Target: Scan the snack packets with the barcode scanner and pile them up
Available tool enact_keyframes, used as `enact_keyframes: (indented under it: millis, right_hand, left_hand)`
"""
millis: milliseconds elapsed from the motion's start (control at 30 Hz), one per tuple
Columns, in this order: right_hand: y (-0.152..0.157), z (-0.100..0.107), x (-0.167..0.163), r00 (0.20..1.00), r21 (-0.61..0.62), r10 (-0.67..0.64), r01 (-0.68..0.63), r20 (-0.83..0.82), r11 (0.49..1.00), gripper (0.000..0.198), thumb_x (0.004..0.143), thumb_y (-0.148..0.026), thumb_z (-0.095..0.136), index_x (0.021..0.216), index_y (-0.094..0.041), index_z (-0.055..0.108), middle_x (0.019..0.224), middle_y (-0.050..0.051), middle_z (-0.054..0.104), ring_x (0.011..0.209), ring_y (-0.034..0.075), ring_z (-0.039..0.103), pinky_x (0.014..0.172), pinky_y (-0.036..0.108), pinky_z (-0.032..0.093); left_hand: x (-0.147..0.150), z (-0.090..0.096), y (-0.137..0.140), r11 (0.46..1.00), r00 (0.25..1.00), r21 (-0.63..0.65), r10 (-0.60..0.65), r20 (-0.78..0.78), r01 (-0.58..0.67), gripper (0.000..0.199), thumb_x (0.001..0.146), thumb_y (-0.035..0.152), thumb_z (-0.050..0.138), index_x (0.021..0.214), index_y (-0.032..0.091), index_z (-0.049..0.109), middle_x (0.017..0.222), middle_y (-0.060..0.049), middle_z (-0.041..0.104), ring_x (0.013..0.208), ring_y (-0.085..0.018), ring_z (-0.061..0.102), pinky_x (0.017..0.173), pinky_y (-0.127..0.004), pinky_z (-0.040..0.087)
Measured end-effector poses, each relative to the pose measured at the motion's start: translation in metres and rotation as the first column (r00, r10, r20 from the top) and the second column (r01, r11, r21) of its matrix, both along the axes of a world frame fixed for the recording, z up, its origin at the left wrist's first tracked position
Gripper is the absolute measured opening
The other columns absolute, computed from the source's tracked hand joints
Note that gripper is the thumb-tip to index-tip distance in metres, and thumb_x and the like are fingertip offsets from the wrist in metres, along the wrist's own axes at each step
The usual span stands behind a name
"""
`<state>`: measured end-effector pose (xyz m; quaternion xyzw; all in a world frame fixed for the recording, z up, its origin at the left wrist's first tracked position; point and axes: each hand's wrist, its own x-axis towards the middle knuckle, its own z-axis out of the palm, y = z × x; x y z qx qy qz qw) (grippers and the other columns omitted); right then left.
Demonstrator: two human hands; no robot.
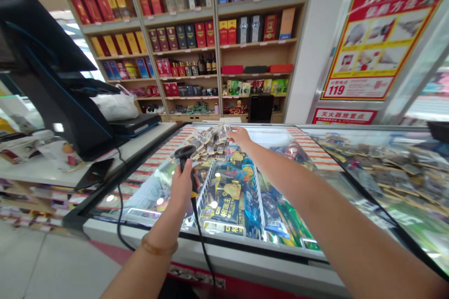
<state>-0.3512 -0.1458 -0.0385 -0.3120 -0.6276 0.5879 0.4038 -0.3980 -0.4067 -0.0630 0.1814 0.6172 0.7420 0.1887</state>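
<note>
Head view — left hand with fingers wrapped around a scanner; right hand at packets piled on the freezer's glass top, whether pinching I cannot tell — they look light and slippery, best gripped by an edge

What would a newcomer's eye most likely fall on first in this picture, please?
Probably the black handheld scanner, held in the left grip over the glass-topped chest in mid-view. Just beyond, the right grip is at the right-hand edge of a heap of small packets. The red-and-yellow poster on the wall at upper right also stands out.
</note>
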Motion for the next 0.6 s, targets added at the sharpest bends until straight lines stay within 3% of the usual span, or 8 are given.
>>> enact_keyframes:
  millis: [133,267,433,600]
  right_hand:
    - [-0.018,0.005,-0.045,0.993,-0.108,0.058,-0.070,-0.105,0.992,0.027,0.085,-0.005,0.076,0.109,-0.015,0.069,0.068,-0.004,0.066,0.059,0.009,0.069,0.061,0.019,0.058]
    - [-0.019,-0.005,-0.040,0.989,-0.161,0.030,-0.052,-0.142,0.986,0.026,0.088,-0.001,0.069,0.110,-0.014,0.067,0.079,-0.001,0.068,0.062,0.009,0.070,0.074,0.025,0.063]
    - [0.005,-0.028,0.023,0.996,-0.116,-0.035,0.026,-0.079,0.993,0.018,0.089,-0.002,0.068,0.103,-0.013,0.066,0.094,0.005,0.072,0.063,0.008,0.071,0.080,0.030,0.064]
    - [0.047,-0.056,0.134,0.977,0.032,-0.196,0.194,0.081,0.981,0.012,0.088,-0.008,0.065,0.097,-0.015,0.069,0.097,0.005,0.074,0.067,0.010,0.072,0.073,0.028,0.063]
  left_hand:
    - [-0.017,0.004,-0.014,0.996,0.996,-0.024,0.090,-0.009,-0.090,0.046,0.074,0.062,0.068,0.085,0.021,0.052,0.064,0.005,0.057,0.038,-0.009,0.048,0.035,-0.023,0.035]
    - [-0.021,0.007,-0.013,0.994,0.994,-0.002,0.109,-0.023,-0.109,0.043,0.075,0.060,0.068,0.084,0.022,0.050,0.063,0.006,0.057,0.037,-0.009,0.048,0.036,-0.023,0.036]
    - [-0.005,0.002,0.013,0.999,0.999,0.001,0.035,-0.003,-0.035,0.044,0.075,0.060,0.069,0.083,0.022,0.049,0.062,0.006,0.056,0.038,-0.009,0.048,0.036,-0.023,0.037]
    - [0.039,-0.003,0.057,0.992,0.992,0.018,-0.124,0.039,0.123,0.047,0.073,0.061,0.072,0.086,0.022,0.049,0.064,0.006,0.056,0.040,-0.009,0.049,0.039,-0.022,0.037]
